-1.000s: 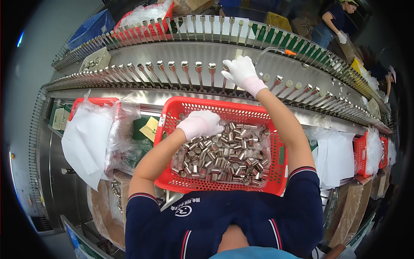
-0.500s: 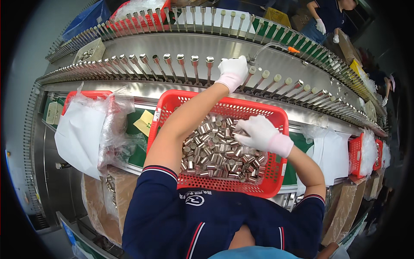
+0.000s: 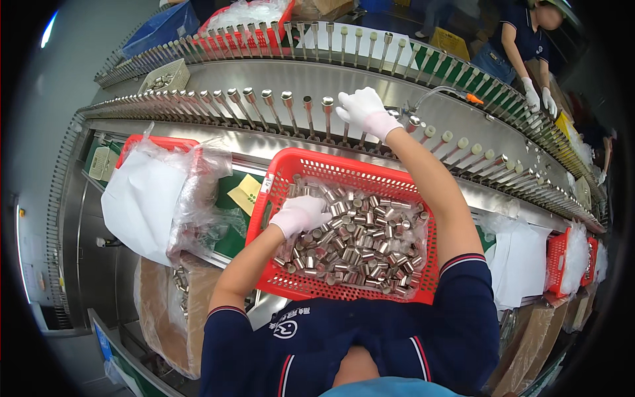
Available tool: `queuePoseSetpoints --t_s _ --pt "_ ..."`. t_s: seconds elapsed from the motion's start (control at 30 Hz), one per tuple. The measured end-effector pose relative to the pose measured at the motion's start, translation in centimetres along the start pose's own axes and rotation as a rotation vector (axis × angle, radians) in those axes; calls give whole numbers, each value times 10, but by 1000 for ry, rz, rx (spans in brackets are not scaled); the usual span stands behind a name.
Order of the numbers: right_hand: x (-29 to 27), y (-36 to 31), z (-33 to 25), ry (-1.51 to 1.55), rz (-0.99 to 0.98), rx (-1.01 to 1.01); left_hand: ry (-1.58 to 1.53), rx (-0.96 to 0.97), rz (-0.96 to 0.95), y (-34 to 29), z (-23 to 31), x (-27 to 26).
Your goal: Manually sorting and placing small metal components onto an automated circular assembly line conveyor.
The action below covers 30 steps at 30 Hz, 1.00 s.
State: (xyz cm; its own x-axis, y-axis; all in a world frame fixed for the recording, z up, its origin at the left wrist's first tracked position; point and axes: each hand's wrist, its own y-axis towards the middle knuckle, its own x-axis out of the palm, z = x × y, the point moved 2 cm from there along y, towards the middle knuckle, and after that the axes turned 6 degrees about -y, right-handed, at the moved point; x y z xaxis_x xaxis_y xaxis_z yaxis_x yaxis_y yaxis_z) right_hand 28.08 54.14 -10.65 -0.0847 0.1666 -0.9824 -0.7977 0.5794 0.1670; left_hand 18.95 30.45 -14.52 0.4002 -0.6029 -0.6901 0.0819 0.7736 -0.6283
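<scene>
In head view, see left hand (image 3: 301, 216) over metal caps (image 3: 360, 248) in red basket (image 3: 331, 168), well apart from right hand (image 3: 363, 109) by upright posts (image 3: 328, 122). Cannot tell whether closed on anything. Expect light, stiff, slippery handling; pinch by the smooth round sides.

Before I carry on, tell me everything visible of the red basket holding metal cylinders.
The red rectangular basket looks plastic, with perforated walls and a white label near its far left corner. It sits open side up between the navy shirt and the row of metal posts. Clear film lines it, holding many short silver metal cylinders. The white-gloved left hand is inside at the left; contact with the walls is unclear. The right forearm hides its far right corner.
</scene>
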Motion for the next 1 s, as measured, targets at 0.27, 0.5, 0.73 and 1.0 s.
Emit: queuePoseSetpoints --t_s 0.27,0.5,0.73,1.0 --pt "5 -44 23 46 210 -9 49 -94 839 54 -24 -148" --pt "-22 -79 52 240 144 212 82 -19 922 110 5 -140" --pt "-44 -27 20 270 280 115 50 341 655 -5 98 -117" --pt "5 9 -10 -8 188 -56 -17 -15 416 22 10 -68"
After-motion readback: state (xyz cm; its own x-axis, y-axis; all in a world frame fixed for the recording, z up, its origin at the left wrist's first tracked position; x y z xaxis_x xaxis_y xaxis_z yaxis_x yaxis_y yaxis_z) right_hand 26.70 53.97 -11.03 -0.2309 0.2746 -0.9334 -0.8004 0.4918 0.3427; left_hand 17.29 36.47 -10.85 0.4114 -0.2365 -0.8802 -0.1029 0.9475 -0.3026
